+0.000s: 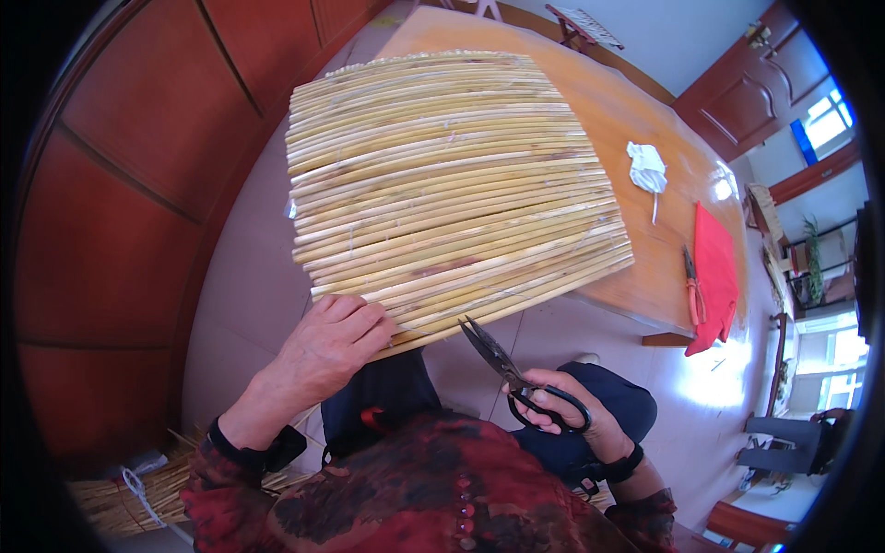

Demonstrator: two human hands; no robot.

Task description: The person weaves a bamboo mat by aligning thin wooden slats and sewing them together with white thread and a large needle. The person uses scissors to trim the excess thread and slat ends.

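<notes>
A mat of pale yellow reeds (452, 166), laid side by side with thin thread across them, lies partly on the wooden table (608, 295) and overhangs its edge. My left hand (327, 346) grips the mat's lower edge, fingers curled over the last reeds near a thread. My right hand (572, 410) holds black-handled scissors (493, 350), their dark blade tips slightly apart just by that lower edge, right of my left hand. Whether the tips touch the thread I cannot tell.
On the table are a crumpled white cloth (646, 166), a red cloth (714, 258) and red-handled pliers (693, 286). Bundled reeds (152, 498) lie at lower left. Red-brown wooden panels (129, 194) line the left. Someone in grey trousers (779, 442) is at far right.
</notes>
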